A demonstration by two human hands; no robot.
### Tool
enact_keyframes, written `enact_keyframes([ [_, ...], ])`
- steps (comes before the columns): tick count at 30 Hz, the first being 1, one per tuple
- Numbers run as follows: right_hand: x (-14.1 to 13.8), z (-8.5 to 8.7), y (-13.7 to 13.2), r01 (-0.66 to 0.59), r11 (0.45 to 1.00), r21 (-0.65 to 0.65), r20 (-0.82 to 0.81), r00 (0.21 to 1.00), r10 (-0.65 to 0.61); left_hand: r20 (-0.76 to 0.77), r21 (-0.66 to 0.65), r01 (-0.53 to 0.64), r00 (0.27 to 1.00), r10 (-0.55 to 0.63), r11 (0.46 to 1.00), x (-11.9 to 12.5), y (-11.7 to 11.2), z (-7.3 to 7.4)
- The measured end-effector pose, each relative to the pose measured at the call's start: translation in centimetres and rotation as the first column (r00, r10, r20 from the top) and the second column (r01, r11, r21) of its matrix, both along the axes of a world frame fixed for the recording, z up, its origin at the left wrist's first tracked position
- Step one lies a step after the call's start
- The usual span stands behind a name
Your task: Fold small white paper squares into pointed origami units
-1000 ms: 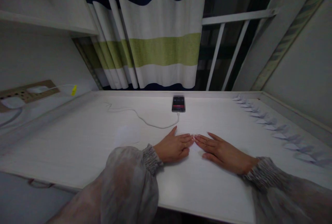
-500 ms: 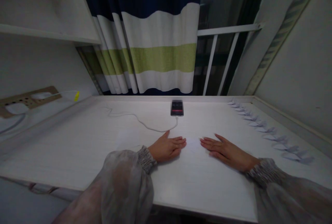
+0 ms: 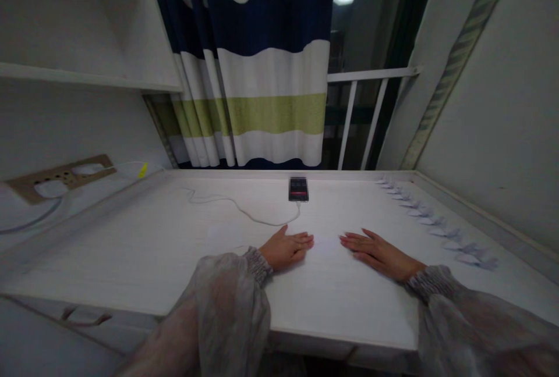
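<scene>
Resting left hand [image 3: 288, 249]: fingers outstretched, gripping nothing, left of white paper [image 3: 326, 244]
Right hand [image 3: 379, 253]: fingers outstretched, gripping nothing, right of white paper
Phone [image 3: 298, 189]: beyond white paper

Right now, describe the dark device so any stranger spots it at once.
On the white table, near the far edge in front of the striped curtain, lies the dark device. Unlike the pale folded pieces at right, it has a white cable attached.
</scene>
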State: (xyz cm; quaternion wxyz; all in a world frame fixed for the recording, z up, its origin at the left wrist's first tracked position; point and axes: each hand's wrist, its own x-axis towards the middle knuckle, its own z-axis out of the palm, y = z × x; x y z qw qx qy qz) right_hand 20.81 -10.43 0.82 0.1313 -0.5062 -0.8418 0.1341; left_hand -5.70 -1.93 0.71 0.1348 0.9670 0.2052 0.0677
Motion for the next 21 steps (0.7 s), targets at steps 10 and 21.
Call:
enact_keyframes([
  [10,-1.2,0.2,1.2,0.392,0.918,-0.064,-0.498,0.784,-0.369,0.251,-0.249,-0.083,0.957,0.147,0.965,0.9,1.0,-0.6],
  [21,-6.8,0.9,6.4,0.272,0.956,-0.11,-0.232,0.928,-0.291,0.414,-0.386,-0.32,0.778,0.473,0.865,2.9,2.5,-2.0],
])
